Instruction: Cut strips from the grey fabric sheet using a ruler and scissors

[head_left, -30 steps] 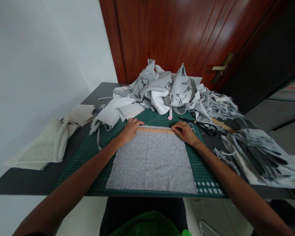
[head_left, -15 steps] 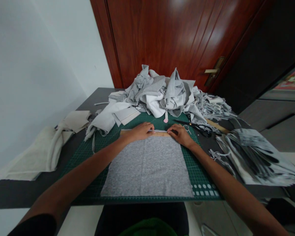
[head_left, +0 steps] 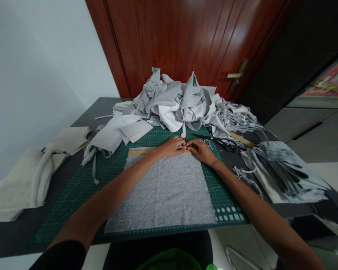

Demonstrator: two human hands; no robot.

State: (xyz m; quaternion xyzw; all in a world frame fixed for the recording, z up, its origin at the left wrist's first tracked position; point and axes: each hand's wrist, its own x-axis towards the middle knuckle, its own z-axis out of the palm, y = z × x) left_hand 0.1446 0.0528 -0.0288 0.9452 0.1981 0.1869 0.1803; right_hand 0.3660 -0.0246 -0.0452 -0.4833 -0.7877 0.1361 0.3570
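A grey cloth (head_left: 169, 191) lies flat on the green cutting mat (head_left: 79, 202). Across its far edge runs a wooden ruler (head_left: 139, 152), partly covered by my forearm and fingers. My left hand (head_left: 171, 147) rests over the ruler, fingers closed at the cloth's far edge. Touching or nearly touching it, my right hand (head_left: 202, 151) pinches the same edge with thumb and forefinger. A thin pale bit, seemingly the cloth's edge, shows between the fingertips. Black scissors (head_left: 225, 144) lie beyond my right hand.
A large heap of grey and white fabric (head_left: 171, 103) fills the back of the table. Cream cloth (head_left: 17, 183) lies at left, a stack of grey pieces (head_left: 287, 176) at right. Thin scraps (head_left: 236, 118) and a wooden strip (head_left: 242, 138) are at back right.
My hands have come together; earlier there was a gap between them along the ruler. The view has shifted slightly, so the table's things sit further left.
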